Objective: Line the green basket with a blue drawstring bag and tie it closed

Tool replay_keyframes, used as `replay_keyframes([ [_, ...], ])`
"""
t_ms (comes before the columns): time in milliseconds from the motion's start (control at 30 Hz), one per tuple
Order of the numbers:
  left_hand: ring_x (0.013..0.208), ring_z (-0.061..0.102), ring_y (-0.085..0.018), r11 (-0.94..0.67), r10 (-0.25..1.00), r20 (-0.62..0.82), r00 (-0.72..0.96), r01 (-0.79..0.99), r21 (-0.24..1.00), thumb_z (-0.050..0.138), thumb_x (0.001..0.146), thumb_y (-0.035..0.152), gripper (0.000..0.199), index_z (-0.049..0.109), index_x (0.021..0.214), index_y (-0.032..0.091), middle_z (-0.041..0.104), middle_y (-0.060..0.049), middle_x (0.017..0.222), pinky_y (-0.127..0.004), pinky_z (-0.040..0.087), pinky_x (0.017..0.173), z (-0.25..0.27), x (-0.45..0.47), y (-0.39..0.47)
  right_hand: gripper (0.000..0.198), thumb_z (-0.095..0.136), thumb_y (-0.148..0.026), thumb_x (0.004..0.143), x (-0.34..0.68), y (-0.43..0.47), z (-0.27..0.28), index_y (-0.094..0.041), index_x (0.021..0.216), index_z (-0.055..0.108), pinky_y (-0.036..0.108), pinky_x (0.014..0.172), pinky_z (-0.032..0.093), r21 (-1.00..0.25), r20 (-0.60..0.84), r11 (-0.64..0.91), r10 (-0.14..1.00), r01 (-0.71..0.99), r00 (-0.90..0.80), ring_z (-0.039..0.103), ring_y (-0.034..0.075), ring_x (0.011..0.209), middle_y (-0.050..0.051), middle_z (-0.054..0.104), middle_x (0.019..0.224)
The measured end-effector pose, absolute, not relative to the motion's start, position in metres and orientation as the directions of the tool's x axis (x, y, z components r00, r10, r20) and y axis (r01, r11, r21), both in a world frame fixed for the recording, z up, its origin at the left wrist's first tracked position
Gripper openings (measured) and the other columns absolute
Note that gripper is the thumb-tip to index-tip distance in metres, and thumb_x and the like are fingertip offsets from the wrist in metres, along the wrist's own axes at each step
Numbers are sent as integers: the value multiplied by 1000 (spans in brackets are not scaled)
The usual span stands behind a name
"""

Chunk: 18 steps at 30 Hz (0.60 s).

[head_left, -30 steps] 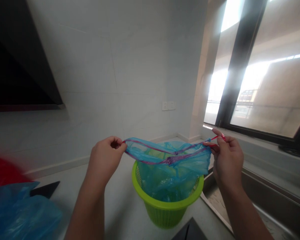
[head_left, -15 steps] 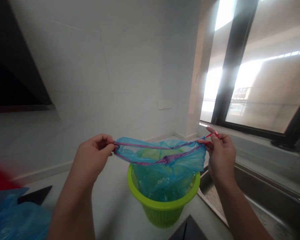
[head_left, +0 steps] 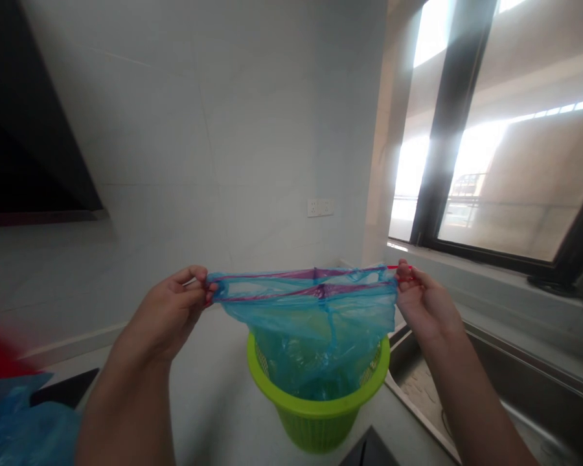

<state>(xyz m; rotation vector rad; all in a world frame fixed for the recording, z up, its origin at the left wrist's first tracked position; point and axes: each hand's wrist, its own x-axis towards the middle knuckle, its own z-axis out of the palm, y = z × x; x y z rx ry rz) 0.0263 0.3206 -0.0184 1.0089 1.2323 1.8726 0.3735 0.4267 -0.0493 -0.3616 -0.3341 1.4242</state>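
Blue and thin, the bag (head_left: 291, 320) is hanging into a green basket (head_left: 315, 409). With left hand (head_left: 168, 307) and right hand (head_left: 426, 305), we are pinching its ends between our fingers (head_left: 194, 273).

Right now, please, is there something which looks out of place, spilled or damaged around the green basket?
Nothing looks spilled or damaged. Only the blue bag looks unsettled: the left hand and right hand stretch its mouth into a narrow gap above the rim of the upright green basket, not folded over it.
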Motion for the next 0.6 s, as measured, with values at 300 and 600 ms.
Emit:
replay_keyframes([
  [300, 70, 70, -14, -280, 887, 179, -426, -188, 941, 72, 58, 1, 31, 60, 80, 18, 75, -7, 87, -19, 58, 63, -21, 33, 328, 26, 42, -24, 100, 369, 415, -49, -14, 80, 57, 14, 44, 49, -557, -5, -17, 1000, -830, -17, 56, 6, 46, 6, 70, 72],
  [600, 92, 73, -20, -315, 909, 248, -335, -163, 935, 58, 44, -9, 59, 62, 96, 18, 76, -8, 95, -19, 57, 79, -25, 36, 330, 18, 60, -28, 87, 371, 415, -56, -18, 74, 53, 23, 53, 56, -672, 192, 165, 980, -722, 45, 65, 11, 63, 14, 71, 114],
])
